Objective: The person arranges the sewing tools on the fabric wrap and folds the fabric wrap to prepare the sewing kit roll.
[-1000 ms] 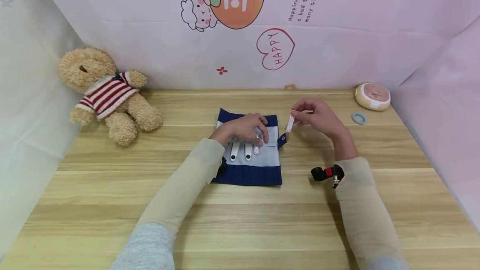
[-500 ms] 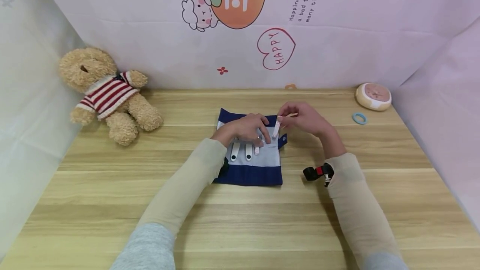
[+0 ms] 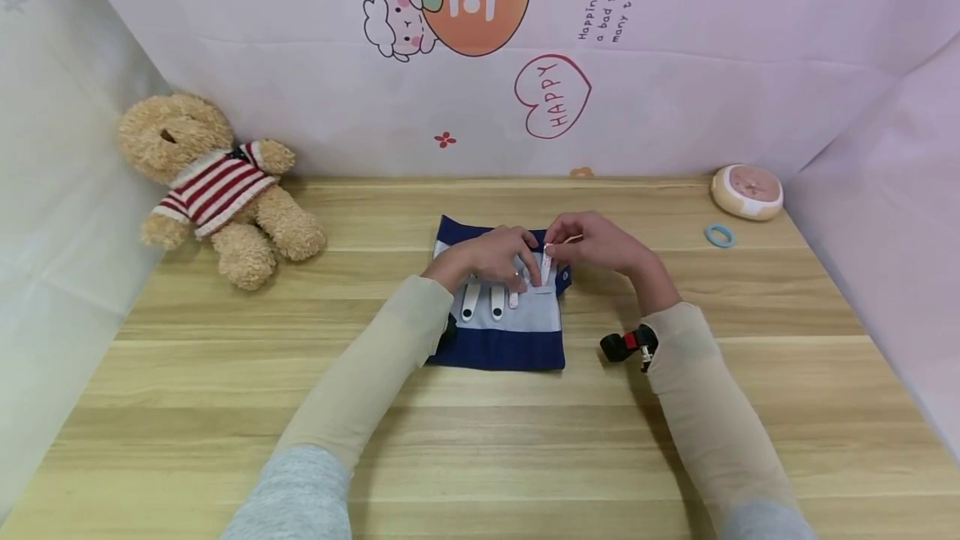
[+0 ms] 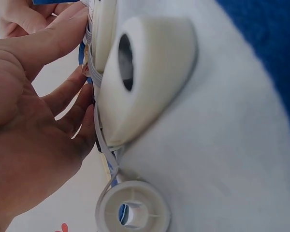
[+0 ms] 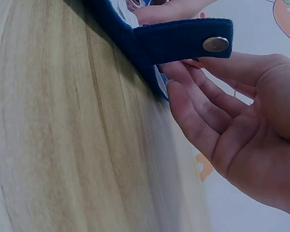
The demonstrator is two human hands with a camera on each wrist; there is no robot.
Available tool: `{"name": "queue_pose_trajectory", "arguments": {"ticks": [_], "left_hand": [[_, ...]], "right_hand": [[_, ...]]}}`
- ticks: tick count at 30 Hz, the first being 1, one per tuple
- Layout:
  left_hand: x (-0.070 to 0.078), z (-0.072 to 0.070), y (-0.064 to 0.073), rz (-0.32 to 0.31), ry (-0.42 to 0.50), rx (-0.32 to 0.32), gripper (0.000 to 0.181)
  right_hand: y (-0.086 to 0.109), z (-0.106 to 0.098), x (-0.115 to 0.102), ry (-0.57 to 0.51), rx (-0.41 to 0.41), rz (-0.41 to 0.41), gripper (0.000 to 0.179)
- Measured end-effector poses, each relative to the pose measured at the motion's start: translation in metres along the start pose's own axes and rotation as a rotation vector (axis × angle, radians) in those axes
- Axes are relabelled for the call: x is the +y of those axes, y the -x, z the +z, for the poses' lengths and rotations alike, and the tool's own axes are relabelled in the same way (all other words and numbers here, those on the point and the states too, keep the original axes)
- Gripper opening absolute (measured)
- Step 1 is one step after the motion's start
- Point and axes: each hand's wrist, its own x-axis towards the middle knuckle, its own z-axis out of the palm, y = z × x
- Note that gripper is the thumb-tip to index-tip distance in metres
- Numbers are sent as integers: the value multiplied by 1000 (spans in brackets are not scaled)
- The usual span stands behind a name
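Note:
A navy and pale grey fabric roll (image 3: pixel 498 352) lies unrolled on the table. My right hand (image 3: pixel 600 242) pinches a slim white stick with pink markings (image 3: pixel 547 265) between thumb and fingers. Its lower end is at a slot on the roll's right side. My left hand (image 3: pixel 491 255) rests on the roll, fingertips touching it near the elastic band (image 4: pixel 102 140). Below that hand lie two white-handled tools with dark round ends (image 3: pixel 470 304) and a small pink-marked white piece (image 3: pixel 513 301). The left hand hides their upper parts. One white handle (image 4: pixel 159 67) looms large in the left wrist view.
A snap strap (image 5: pixel 183 38) sticks out from the roll's right edge. A teddy bear (image 3: pixel 225 190) in a striped top sits at the back left. At the back right are a light blue ring (image 3: pixel 719 236) and a rounded beige case (image 3: pixel 747 192).
The right hand has moved left and slightly down, bringing the slim white stick from beyond the roll's right edge onto its grey part. My left hand has stayed in place.

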Motion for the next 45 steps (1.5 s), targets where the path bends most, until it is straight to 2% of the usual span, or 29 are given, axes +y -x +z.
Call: {"name": "queue_pose_trajectory", "arguments": {"ticks": [5, 16, 27, 45], "left_hand": [[0, 0, 1, -2, 6, 2, 14], [-1, 1, 0, -5, 58, 12, 12], [-2, 1, 0, -7, 49, 12, 14], [-6, 1, 0, -5, 54, 7, 15]], "right_hand": [[0, 1, -3, 22, -12, -7, 14], [-4, 4, -2, -8, -110, 28, 10], [-5, 4, 0, 28, -123, 47, 10], [-11, 3, -1, 65, -199, 49, 11]]}}
